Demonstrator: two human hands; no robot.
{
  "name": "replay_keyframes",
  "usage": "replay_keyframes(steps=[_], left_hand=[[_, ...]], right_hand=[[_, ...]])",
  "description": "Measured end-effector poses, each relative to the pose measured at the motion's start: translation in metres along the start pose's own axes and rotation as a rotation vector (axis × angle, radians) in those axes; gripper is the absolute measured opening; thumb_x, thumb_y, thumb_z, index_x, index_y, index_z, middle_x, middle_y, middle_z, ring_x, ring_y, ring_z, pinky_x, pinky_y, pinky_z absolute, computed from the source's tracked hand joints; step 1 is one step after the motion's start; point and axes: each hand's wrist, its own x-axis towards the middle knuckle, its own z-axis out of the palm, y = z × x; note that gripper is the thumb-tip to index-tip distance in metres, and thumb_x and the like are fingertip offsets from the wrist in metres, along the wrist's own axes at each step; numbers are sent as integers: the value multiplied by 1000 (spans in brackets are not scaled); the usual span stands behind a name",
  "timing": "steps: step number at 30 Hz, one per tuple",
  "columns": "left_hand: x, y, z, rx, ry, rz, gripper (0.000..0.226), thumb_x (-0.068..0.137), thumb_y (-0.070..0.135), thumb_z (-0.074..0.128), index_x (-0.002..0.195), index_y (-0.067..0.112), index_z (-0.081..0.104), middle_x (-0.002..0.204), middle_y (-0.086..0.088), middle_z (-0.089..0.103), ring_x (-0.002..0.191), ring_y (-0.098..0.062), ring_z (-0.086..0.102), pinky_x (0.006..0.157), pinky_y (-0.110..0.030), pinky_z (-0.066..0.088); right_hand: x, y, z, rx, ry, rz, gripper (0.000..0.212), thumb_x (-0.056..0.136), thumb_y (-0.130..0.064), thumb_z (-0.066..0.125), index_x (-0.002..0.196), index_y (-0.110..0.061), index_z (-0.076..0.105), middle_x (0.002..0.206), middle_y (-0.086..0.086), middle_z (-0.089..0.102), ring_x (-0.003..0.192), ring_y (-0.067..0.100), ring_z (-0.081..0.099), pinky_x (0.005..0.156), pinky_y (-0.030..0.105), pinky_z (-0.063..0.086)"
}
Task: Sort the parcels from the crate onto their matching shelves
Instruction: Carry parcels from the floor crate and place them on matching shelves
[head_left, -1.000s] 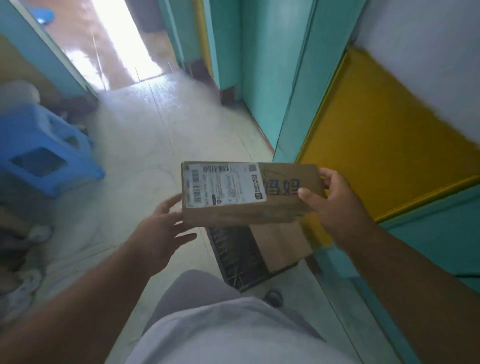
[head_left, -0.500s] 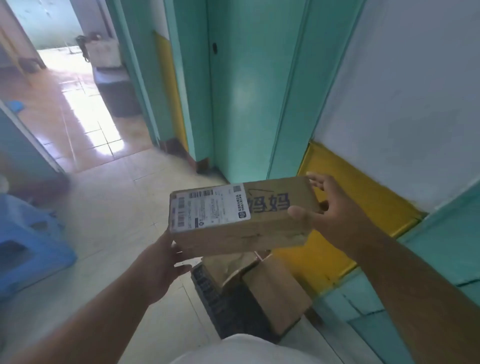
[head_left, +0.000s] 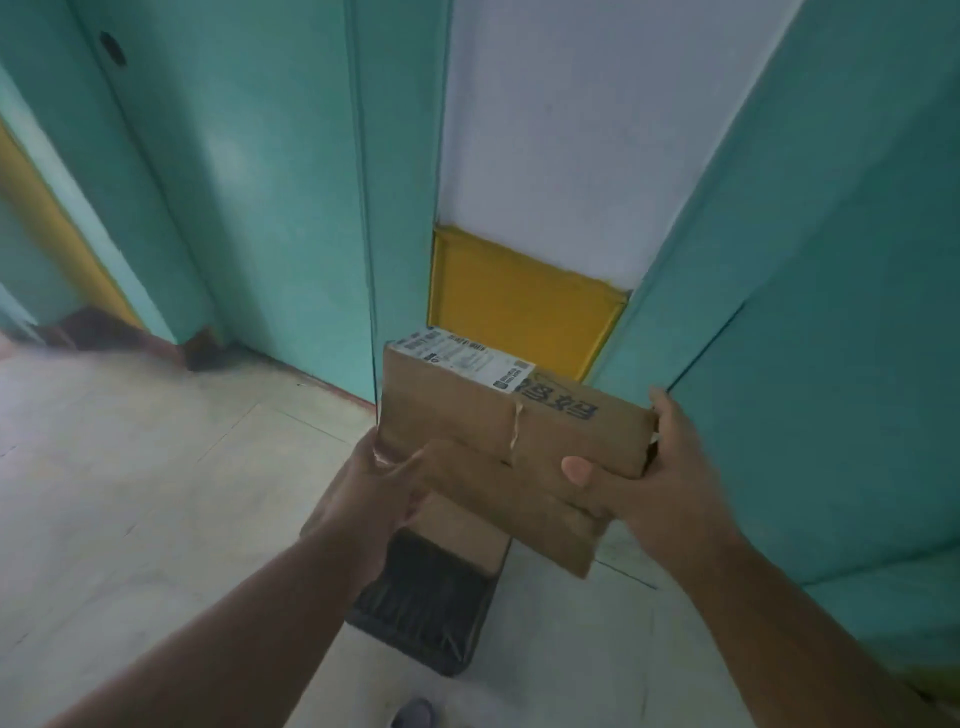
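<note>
Gripping a brown cardboard parcel (head_left: 498, 415) from both ends, the person held it out at about waist height above the floor. The right hand (head_left: 660, 488) clasped the near right corner, thumb laid across the front face and fingers wrapped behind the end. The left hand (head_left: 374, 488) took the lower left corner, fingers curled under and against the cardboard. The parcel tilted, its top face turned away and up, showing a white shipping label (head_left: 462, 356) toward the far left and dark printed characters to the right of it. A line of torn tape ran down the front seam.

Judging by this, the step in hand was the carry: one parcel was already out of the crate and not yet placed. No shelf showed anywhere in view, so the next move probably called for reading the label, finding the matching shelf and turning toward it with both hands keeping the box level.

Directly below the parcel sat the dark crate (head_left: 415, 613) on the pale tiled floor (head_left: 130, 493). At least one more brown parcel (head_left: 457, 530) lay in it, partly hidden by the held box; whether others lay underneath could not be told, so the sorting looked unfinished.

Beyond stood teal panels (head_left: 260, 208), a white wall with a yellow block (head_left: 519, 306) low down, just behind the parcel's far edge
</note>
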Motion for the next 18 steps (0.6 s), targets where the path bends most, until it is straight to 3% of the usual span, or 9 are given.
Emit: replay_keyframes(steps=[3, 5, 7, 9, 12, 13, 16, 18], left_hand=[[-6, -5, 26, 86, -74, 99, 73, 93, 20, 69, 152, 37, 28, 128, -13, 63, 110, -32, 67, 82, -40, 54], [-17, -3, 47, 111, -217, 90, 71, 92, 15, 69, 149, 40, 33, 123, -10, 66, 105, -28, 67, 85, -40, 51], [-32, 0, 75, 110, -371, 63, 59, 87, 22, 70, 138, 42, 49, 120, -6, 70, 106, -27, 68, 96, -46, 50], [-52, -1, 105, 128, -469, 6, 33, 92, 34, 66, 121, 49, 63, 121, -2, 71, 107, -26, 70, 100, -50, 50], [-81, -19, 149, 205, -579, 37, 43, 94, 44, 62, 132, 56, 47, 130, 8, 66, 114, -22, 67, 97, -51, 53], [-91, -25, 165, 234, -612, 48, 42, 94, 46, 62, 128, 63, 44, 125, 17, 67, 113, -20, 67, 97, -51, 53], [-122, -44, 203, 258, -679, 14, 39, 95, 40, 63, 108, 72, 46, 95, 32, 71, 105, -14, 66, 96, -50, 53], [-143, -61, 223, 307, -729, 67, 47, 93, 31, 68, 115, 67, 47, 109, 27, 70, 109, -13, 63, 96, -51, 52]], right_hand=[[-23, 5, -23, -59, 135, 26, 117, 57, -56, 89, 152, -27, 27, 135, -9, 46, 117, 10, 53, 97, 36, 49], [-35, 14, -34, -40, 195, 17, 107, 53, -60, 88, 141, -28, 38, 128, -7, 51, 110, 10, 58, 91, 39, 55], [-52, 23, -42, -63, 202, 29, 88, 56, -51, 91, 127, -32, 42, 120, -8, 51, 102, 6, 57, 83, 28, 54], [-72, 33, -50, -75, 214, 35, 84, 55, -47, 92, 119, -40, 37, 114, -13, 49, 98, 5, 58, 77, 19, 50], [-103, 58, -74, -75, 273, 41, 89, 48, -60, 87, 118, -38, 38, 110, -12, 50, 91, 8, 59, 74, 25, 55], [-114, 65, -86, -70, 278, 67, 86, 50, -58, 87, 119, -35, 40, 108, -10, 51, 86, 8, 59, 71, 23, 54], [-150, 82, -122, 22, 215, 143, 47, 75, -38, 82, 108, -31, 49, 88, 7, 64, 68, 15, 59, 58, 17, 48], [-174, 98, -147, 111, 215, 204, 11, 93, -33, 65, 94, -27, 55, 70, 12, 62, 58, 18, 57, 58, 27, 48]])
